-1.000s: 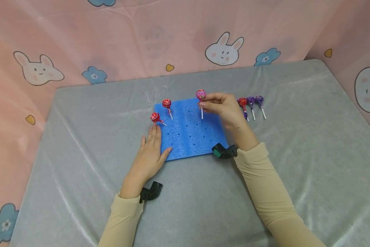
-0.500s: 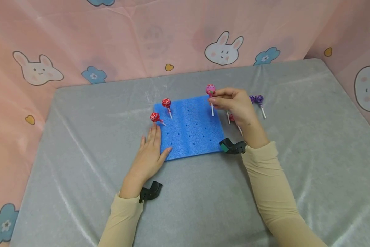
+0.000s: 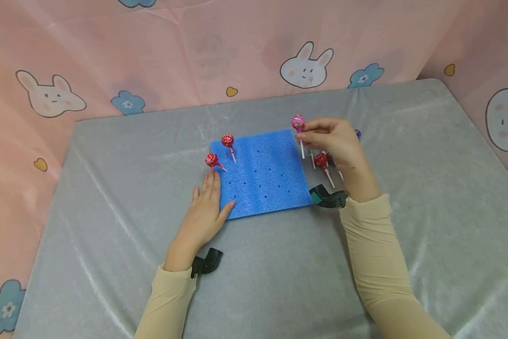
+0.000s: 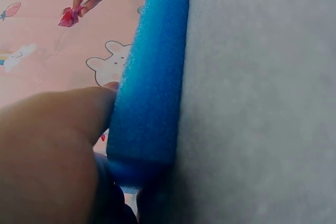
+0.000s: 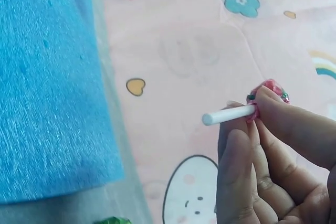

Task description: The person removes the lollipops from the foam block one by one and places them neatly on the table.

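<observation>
A blue foam board [image 3: 266, 169] with rows of small holes lies on the table. Two red lollipops, one at the back left [image 3: 227, 140] and one at the left edge [image 3: 211, 160], stand in it by their sticks, the latter leaning. Flat along the board's left side rests my left hand [image 3: 203, 212], its fingers straight and the thumb touching the near left corner. My right hand [image 3: 336, 141] pinches a pink lollipop [image 3: 298, 122] just below the candy, just beyond the board's far right corner. Its white stick [image 5: 228, 115] points down, apart from the foam.
Beneath and beside the right hand lie several loose lollipops, among them a red one [image 3: 322, 160] and a purple one [image 3: 357, 133], partly hidden. A grey cloth covers the table [image 3: 262, 273]. Pink printed curtains [image 3: 173, 56] rise behind and at the sides.
My right hand has moved to the right with the pink lollipop, from over the board to past its right edge. Red lollipop beneath it has come into view. Left hand stays put.
</observation>
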Demonstrator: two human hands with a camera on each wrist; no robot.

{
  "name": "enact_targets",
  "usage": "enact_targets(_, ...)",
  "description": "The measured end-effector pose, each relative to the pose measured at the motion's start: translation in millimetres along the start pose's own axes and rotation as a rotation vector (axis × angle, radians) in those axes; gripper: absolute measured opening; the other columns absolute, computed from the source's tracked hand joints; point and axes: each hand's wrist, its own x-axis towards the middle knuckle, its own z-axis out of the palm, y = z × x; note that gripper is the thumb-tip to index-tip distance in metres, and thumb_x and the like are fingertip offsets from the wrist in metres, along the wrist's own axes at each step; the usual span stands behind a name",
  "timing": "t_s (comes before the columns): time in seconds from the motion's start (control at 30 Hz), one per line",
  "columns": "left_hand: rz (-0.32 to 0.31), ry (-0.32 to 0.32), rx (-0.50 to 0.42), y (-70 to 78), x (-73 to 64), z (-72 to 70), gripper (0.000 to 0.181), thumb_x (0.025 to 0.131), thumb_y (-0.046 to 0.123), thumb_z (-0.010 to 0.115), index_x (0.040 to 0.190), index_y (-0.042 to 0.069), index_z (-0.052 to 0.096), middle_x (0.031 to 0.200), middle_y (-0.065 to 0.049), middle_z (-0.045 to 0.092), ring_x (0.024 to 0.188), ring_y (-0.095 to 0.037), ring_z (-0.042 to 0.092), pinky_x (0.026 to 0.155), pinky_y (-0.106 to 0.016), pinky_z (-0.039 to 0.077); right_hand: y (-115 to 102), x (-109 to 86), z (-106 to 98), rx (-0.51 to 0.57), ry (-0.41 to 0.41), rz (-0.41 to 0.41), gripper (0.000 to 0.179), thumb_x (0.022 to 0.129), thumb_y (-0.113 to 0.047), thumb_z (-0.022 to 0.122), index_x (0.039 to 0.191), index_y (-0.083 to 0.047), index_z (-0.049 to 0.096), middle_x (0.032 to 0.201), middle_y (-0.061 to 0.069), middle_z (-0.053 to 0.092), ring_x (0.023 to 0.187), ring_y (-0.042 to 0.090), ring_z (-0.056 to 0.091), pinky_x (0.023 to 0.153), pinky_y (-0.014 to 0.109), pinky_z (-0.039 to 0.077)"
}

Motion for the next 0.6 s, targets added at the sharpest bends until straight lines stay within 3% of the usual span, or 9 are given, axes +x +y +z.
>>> enact_targets(0.3, 0.0, -0.008, -0.003, 0.5, -0.4, -0.5, 0.074, 0.101, 0.037, 0.041, 0.148, -0.005, 0.003, 0.156, -0.017, -0.004, 0.143, -0.029, -0.001, 0.112, -0.05, 0.003, -1.7, -2.2, -20.0, -0.081, -0.058, 0.018, 0.01, 0.083, 0.005, 0.066, 0.081, -0.003, 0.07, 0.074, 0.0, 0.07, 0.067, 0.01, 0.067, 0.061, 0.024, 0.054)
enact_targets(0.47, -0.001, -0.008, 0.0, 0.6, -0.8, -1.3, 0.074, 0.101, 0.037, 0.04, 0.148, -0.006, 0.003, 0.156, -0.017, -0.005, 0.143, -0.029, -0.001, 0.112, -0.051, 0.003, -5.6, -5.8, -31.4, -0.187, -0.04, 0.056, 0.004, 0.084, 0.002, 0.066, 0.087, 0.001, 0.07, 0.075, -0.003, 0.069, 0.067, 0.009, 0.067, 0.063, 0.022, 0.054)
enact_targets(0.6, 0.0, -0.007, 0.002, 0.7, -0.5, -1.6, 0.074, 0.101, 0.038, 0.04, 0.148, -0.005, 0.002, 0.156, -0.017, -0.005, 0.143, -0.029, -0.002, 0.112, -0.051, 0.003, -8.4, -8.7, -41.1, -0.201, -0.021, 0.076, 0.004, 0.084, 0.0, 0.068, 0.086, -0.001, 0.07, 0.075, -0.003, 0.069, 0.067, 0.01, 0.067, 0.063, 0.023, 0.054)
